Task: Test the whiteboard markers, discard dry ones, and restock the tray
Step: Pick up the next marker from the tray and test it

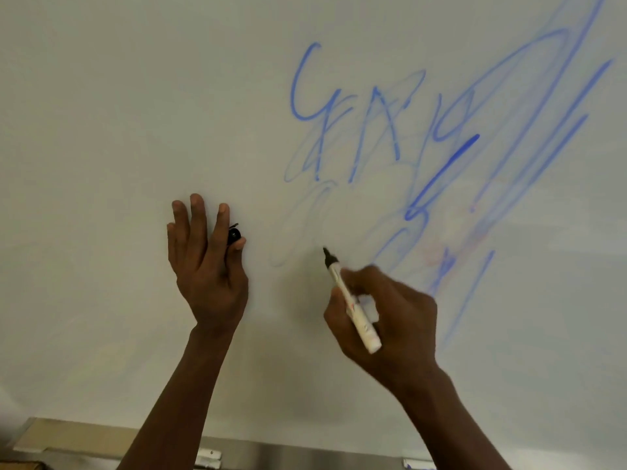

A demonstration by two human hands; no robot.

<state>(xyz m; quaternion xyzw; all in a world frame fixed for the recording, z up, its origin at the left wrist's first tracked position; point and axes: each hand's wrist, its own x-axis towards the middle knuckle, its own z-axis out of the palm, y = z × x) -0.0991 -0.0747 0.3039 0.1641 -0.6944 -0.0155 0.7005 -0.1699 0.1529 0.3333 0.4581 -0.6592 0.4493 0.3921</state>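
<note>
My right hand (393, 310) grips a white marker (354, 307) with a black uncapped tip that points up-left, at or just off the whiteboard (101, 130). No black line shows at the tip. My left hand (203, 262) rests flat against the board with fingers spread, and pinches a black marker cap (234, 235) between thumb and forefinger. Blue scribbles (441, 147), some bold and some faint, plus faint red marks, cover the board's right side.
A metal marker tray (271, 452) runs along the bottom edge of the board. White markers (208, 458) lie in it below my left arm, and another marker end (417, 464) shows at the lower right. A beige eraser-like block (68, 435) sits at the tray's left.
</note>
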